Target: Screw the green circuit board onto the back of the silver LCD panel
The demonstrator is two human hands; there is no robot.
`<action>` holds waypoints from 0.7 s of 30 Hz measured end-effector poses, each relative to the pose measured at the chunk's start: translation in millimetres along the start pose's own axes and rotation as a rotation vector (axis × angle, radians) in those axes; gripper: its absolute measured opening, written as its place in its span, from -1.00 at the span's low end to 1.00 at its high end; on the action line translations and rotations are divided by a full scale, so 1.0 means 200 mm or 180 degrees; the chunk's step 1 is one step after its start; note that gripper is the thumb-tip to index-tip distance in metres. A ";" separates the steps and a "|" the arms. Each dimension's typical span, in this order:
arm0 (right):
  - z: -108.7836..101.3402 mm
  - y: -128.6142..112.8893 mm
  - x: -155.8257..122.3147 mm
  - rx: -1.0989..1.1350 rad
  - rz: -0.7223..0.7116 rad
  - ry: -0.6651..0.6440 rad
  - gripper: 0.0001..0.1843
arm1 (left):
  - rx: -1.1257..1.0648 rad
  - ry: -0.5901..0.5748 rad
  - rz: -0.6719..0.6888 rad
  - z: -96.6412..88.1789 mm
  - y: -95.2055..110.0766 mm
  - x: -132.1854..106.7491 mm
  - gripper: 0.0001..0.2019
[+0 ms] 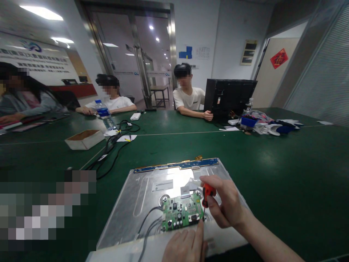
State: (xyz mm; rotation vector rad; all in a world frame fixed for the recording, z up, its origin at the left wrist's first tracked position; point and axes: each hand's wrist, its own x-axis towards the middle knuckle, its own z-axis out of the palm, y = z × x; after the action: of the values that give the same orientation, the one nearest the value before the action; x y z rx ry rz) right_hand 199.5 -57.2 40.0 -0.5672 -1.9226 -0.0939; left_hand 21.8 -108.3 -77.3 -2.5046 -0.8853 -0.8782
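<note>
My right hand (225, 202) is closed around a screwdriver (208, 192) with a short red and black handle. Its thin shaft points down at the lower right corner of a green circuit board (183, 209). From the front edge, my left hand (184, 245) reaches in with its fingers stretched out, the index fingertip by the same corner, close to the screwdriver's tip. The board lies on the back of a silvery display panel (141, 203). Thin dark cables (148, 233) run from the board's left side. Whether a screw sits under the tip is too small to tell.
Along the panel's far edge runs a narrow blue circuit strip (174, 166). An open box (85, 140), black cables (109, 149) and a water bottle (105, 114) stand left. Beyond are a black monitor (231, 98), a blue tray (248, 123) and several people seated around the table.
</note>
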 end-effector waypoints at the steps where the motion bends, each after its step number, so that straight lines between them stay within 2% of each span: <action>1: 0.00 0.00 0.00 -0.0002 0.0013 0.0017 -0.54 | 0.0013 0.0000 0.0003 0.00 0.00 0.00 -0.64; 5: 0.03 0.01 -0.02 -0.0097 0.0012 0.0149 -0.55 | 0.0057 0.0015 0.0016 -0.01 0.00 0.01 -0.64; 11: 0.04 0.02 -0.03 -0.0279 -0.0018 0.0182 -0.72 | 0.0043 0.0020 -0.0017 0.00 0.00 0.01 -0.62; 16: 0.01 0.01 -0.01 -0.0092 -0.0006 0.0002 -0.61 | 0.0017 0.0000 0.0000 0.01 0.00 0.00 -0.64; 21: 0.01 0.00 -0.01 -0.0118 0.0034 0.0071 -0.54 | 0.0037 0.0000 0.0029 0.01 0.00 0.01 -0.63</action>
State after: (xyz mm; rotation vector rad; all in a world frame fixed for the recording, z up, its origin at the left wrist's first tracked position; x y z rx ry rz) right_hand 198.4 -57.2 36.6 -0.5988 -1.8993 -0.1287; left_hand 22.7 -106.4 -77.2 -2.4968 -0.8760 -0.8677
